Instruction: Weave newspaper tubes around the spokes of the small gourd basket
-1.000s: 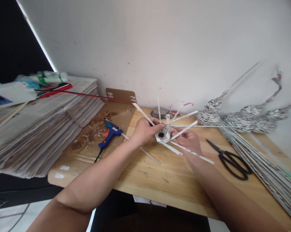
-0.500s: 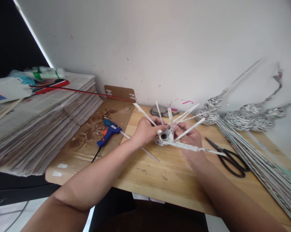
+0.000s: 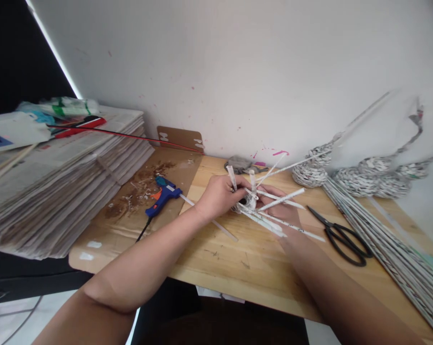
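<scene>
Between my hands, above the wooden table, is a small woven newspaper piece point(image 3: 253, 202) with a dark round opening and several rolled-paper strips sticking out of it. My left hand point(image 3: 222, 194) pinches the piece and a strip at its left side, thumb over the rim. My right hand point(image 3: 279, 208) is closed round its right side, partly hidden behind strips that fan out to the right. A pair of black-handled scissors point(image 3: 340, 235) lies right of my right hand. Left of my left hand rests a blue glue gun point(image 3: 163, 197) with a glue stick point(image 3: 223, 230) behind it.
Newspapers point(image 3: 76, 177) are stacked high at the left, with a red-handled tool point(image 3: 80, 127) on top. Brown cardboard point(image 3: 105, 239) lies under the glue gun. Woven paper shapes point(image 3: 310, 172) and a bundle of paper rolls point(image 3: 385, 254) lie at the right. A grey cloth point(image 3: 242, 165) sits by the wall.
Strips that pointed up left and up right now lean or cross to the right over the piece. My left hand has shifted slightly over the rim; both hands keep hold.
</scene>
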Demonstrator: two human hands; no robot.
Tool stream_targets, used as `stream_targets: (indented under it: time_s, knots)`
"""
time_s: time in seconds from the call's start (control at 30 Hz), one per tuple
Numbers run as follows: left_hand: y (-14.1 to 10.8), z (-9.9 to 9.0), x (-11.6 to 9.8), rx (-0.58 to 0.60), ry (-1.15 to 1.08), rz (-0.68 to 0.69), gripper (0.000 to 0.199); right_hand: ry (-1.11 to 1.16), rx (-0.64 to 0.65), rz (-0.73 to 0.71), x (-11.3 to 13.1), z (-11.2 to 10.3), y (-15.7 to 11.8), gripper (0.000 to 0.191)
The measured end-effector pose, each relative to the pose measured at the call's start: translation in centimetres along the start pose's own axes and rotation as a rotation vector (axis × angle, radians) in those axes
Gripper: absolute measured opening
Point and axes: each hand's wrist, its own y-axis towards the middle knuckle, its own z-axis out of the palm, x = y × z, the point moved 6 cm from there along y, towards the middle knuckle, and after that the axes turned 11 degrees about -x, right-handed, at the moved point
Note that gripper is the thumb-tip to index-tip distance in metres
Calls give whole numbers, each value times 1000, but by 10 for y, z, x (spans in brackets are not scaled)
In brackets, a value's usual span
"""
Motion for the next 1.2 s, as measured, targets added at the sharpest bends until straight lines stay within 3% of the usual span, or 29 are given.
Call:
stream_targets:
  time_s: [0.13,0.23,0.43,0.7,0.9,1.07,1.2]
  knots:
    - [3,-4,-1,-17,64,85,22,151,101,117,0,6,-7,25]
    - [3,-2,0,0,54,57,19,142,58,142,-2,5,-8,22]
    - [5,0,6,17,-117,-159,11,192,18,123,-10,4,-6,24]
    - [5,1,14,23,-340,-370,17,218,13,125,-7,5,-10,23]
    - [4,0,14,27,-256,-344,15,158,-22,86,-7,5,-11,24]
    - [5,-3,10,-43,-120,-297,11,200,-25,152,-7,5,-9,27]
    - [3,2,8,17,-179,-297,12,166,-97,189,-9,2,-5,24]
